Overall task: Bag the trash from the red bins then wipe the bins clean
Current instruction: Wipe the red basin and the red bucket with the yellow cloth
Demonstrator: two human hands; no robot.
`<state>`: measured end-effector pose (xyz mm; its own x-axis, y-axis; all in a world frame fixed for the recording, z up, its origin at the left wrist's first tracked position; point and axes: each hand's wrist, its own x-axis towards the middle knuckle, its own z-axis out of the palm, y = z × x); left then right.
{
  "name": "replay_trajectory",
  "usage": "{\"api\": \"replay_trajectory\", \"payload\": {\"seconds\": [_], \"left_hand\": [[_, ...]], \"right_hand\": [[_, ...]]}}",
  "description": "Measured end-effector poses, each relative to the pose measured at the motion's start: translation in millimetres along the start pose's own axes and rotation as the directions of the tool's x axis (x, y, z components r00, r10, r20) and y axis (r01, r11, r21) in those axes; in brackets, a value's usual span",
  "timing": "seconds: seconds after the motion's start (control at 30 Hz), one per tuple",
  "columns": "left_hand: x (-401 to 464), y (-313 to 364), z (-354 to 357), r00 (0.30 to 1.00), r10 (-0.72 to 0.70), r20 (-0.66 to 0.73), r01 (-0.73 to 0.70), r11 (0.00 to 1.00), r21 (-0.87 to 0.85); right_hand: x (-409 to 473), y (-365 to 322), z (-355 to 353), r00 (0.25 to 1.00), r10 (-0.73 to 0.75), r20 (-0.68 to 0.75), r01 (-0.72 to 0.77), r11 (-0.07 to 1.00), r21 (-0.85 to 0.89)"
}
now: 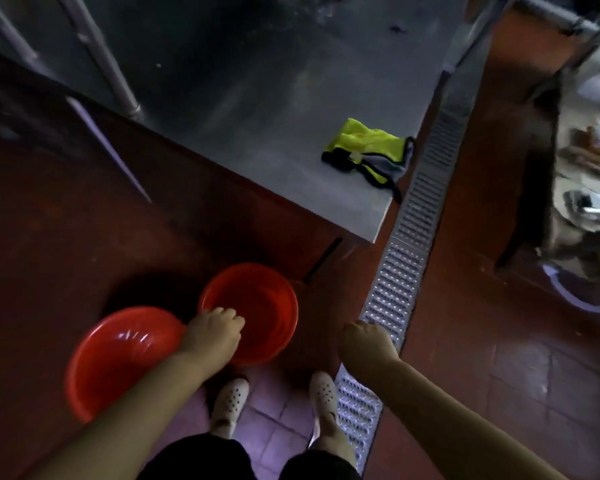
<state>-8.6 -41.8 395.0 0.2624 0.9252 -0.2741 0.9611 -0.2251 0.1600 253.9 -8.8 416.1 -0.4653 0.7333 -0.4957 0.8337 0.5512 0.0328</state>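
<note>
Two red bins stand on the red tiled floor in front of my feet. The nearer red bin (118, 355) is at lower left, and the farther red bin (260, 306) is right of it. Both look empty inside. My left hand (215, 327) has its fingers curled over the near rim of the farther bin, gripping it. My right hand (364, 337) hovers over the floor drain with its fingers curled and nothing in it.
A steel table (257, 116) fills the upper middle, with a yellow cloth (368, 147) near its right edge. A metal drain grate (395, 278) runs diagonally along the floor. A heap of trash and bags (586, 168) lies at the right.
</note>
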Motion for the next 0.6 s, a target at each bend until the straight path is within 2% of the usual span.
{"api": "replay_trajectory", "payload": {"seconds": [0.17, 0.2, 0.27, 0.3, 0.37, 0.43, 0.5, 0.6], "left_hand": [[-3.1, 18.2, 37.7, 0.967, -0.254, 0.02, 0.255, 0.963, -0.084], [-1.6, 23.6, 46.3, 0.953, -0.301, 0.032, 0.303, 0.948, -0.095], [2.4, 33.2, 72.3, 0.926, -0.373, 0.061, 0.377, 0.919, -0.114], [5.7, 37.5, 88.7, 0.913, -0.399, 0.085, 0.407, 0.904, -0.129], [12.9, 44.7, 122.4, 0.883, -0.447, 0.141, 0.466, 0.871, -0.156], [20.3, 50.2, 161.0, 0.819, -0.523, 0.236, 0.557, 0.823, -0.112], [28.0, 54.2, 203.2, 0.767, -0.525, 0.369, 0.588, 0.806, -0.075], [42.6, 51.6, 259.4, 0.736, -0.53, 0.421, 0.621, 0.776, -0.109]], "right_hand": [[72.5, 30.7, 33.8, 0.977, -0.208, 0.035, 0.21, 0.977, -0.042], [83.1, 31.6, 36.6, 0.966, -0.242, 0.09, 0.249, 0.965, -0.079], [104.6, 32.6, 49.5, 0.948, -0.299, 0.11, 0.312, 0.941, -0.13], [114.9, 33.6, 62.9, 0.945, -0.318, 0.079, 0.327, 0.931, -0.165], [135.5, 33.0, 91.4, 0.936, -0.334, 0.112, 0.348, 0.927, -0.142], [155.4, 30.6, 129.4, 0.911, -0.392, 0.132, 0.408, 0.904, -0.129], [175.5, 26.7, 162.1, 0.902, -0.41, 0.134, 0.425, 0.897, -0.119], [204.1, 11.3, 202.5, 0.896, -0.418, 0.153, 0.438, 0.889, -0.133]]}}
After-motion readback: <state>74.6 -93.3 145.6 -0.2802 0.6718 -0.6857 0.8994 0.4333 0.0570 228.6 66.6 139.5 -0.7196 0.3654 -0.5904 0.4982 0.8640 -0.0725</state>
